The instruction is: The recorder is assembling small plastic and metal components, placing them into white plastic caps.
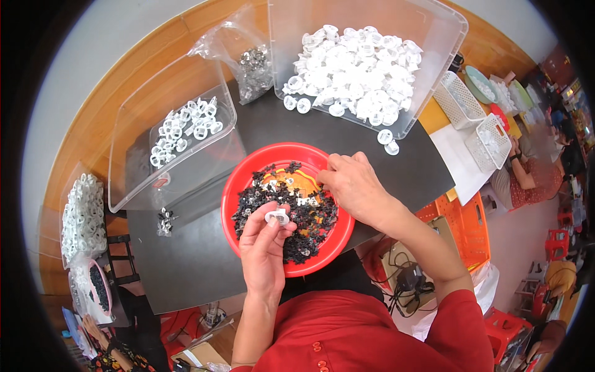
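My left hand [263, 245] is raised over the near-left part of a round red basin [230, 186]. Its thumb and fingers pinch a small white round plastic part [277, 217] with a dark opening in its middle. Many small black plastic pieces [251, 201] lie heaped in the basin, on a patterned orange and yellow bottom. At the basin's right rim, my right hand [356, 186] is closed, its fingertips bent down near the black pieces. What those fingertips hold, if anything, cannot be made out.
A tilted clear bin [434, 37] of white round parts stands at the back, a few parts spilled before it. Another clear bin [142, 133] with fewer white parts is on the left. A bag of dark pieces [255, 65] lies between them. Co-workers [539, 167] sit at the right.
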### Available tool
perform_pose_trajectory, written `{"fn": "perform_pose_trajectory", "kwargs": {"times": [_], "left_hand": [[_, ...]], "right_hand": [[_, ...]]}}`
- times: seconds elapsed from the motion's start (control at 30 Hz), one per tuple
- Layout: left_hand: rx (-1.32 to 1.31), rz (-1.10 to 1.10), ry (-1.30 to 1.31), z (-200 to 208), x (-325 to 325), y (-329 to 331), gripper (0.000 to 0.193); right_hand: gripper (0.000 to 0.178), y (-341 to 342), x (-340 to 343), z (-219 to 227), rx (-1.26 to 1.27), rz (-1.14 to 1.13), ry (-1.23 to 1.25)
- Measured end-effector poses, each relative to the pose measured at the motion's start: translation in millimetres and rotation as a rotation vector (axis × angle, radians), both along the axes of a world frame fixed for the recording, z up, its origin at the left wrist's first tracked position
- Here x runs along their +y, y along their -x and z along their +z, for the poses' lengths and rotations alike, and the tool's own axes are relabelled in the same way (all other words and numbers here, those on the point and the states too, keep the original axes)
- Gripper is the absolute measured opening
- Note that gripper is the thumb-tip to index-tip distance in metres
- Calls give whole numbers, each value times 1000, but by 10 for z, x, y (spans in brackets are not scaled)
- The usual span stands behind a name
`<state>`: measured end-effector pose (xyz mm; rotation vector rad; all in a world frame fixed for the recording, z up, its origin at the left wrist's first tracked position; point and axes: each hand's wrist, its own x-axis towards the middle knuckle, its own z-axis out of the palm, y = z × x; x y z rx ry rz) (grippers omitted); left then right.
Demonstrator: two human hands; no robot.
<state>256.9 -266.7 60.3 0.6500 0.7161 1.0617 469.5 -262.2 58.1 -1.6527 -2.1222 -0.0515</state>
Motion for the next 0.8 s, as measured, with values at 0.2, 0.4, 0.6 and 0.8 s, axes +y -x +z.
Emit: {"fn": "perform_pose_trajectory", "kwargs": {"times": [0.2, 0.4, 0.6, 0.8], "left_hand": [[220, 50, -225, 9, -36, -72, 25], [691, 156, -682, 19, -6, -103, 14], [883, 159, -873, 90, -39, -178, 14], [923, 241, -874, 160, -55, -161, 14]], "right_hand": [[2, 49, 57, -7, -208, -28, 46], [12, 78, -33, 222, 369, 53, 254], [17, 180, -136, 445, 577, 194, 390], [16, 258, -168, 492, 956, 51, 626]]}}
